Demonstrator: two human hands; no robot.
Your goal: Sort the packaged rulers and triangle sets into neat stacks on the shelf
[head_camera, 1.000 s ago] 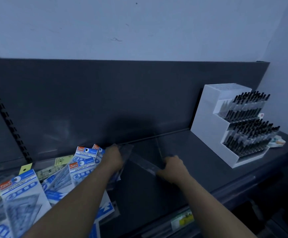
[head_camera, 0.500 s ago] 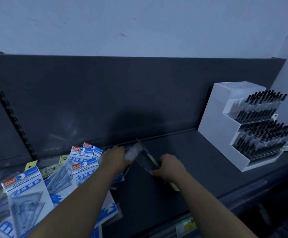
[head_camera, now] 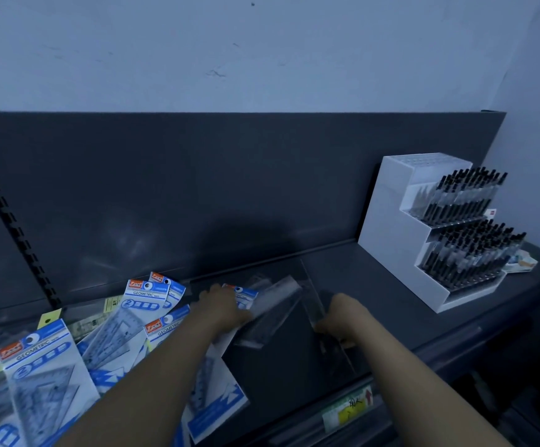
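**Sorting under way: no neat stack formed yet**

The left hand (head_camera: 225, 306) grips a small fan of clear ruler packs (head_camera: 275, 304), one with a blue header. They are held tilted just above the shelf (head_camera: 391, 301), mid-scene. To its right, the right hand (head_camera: 343, 312) has its fingers curled down round the near part of an upright clear panel (head_camera: 312, 285). The grip is partly hidden, so I read it as a hold. Bare shelf floor shows between the hands.

Left and near, the triangle sets (head_camera: 46, 372) lie in a loose, overlapping heap with headers pointing different ways. Far right stands a white pen display (head_camera: 388, 227), well apart.

Judgement: early stage. No squared stack is visible. The packs in hand are not yet set down, and the whole left heap is unsorted.
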